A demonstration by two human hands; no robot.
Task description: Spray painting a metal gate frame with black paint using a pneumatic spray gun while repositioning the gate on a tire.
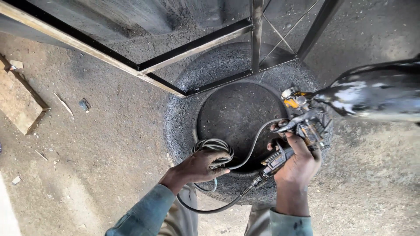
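My right hand (297, 164) grips the handle of a paint-spattered spray gun (302, 118), its dark glossy cup (376, 89) sticking out to the right. A dark air hose (251, 150) runs from the bottom of the gun's handle and curves over to my left hand (199, 166), which is closed around a coiled bundle of that hose (213, 146). Both hands hover over the near rim of an old black tyre (183, 118) lying flat on the ground.
A black-painted metal frame (197, 43) of square tubing stands on the tyre's far side. A wooden block (17, 100) lies at the left on the gritty ground (109, 144), with small scraps (84, 104) scattered near it.
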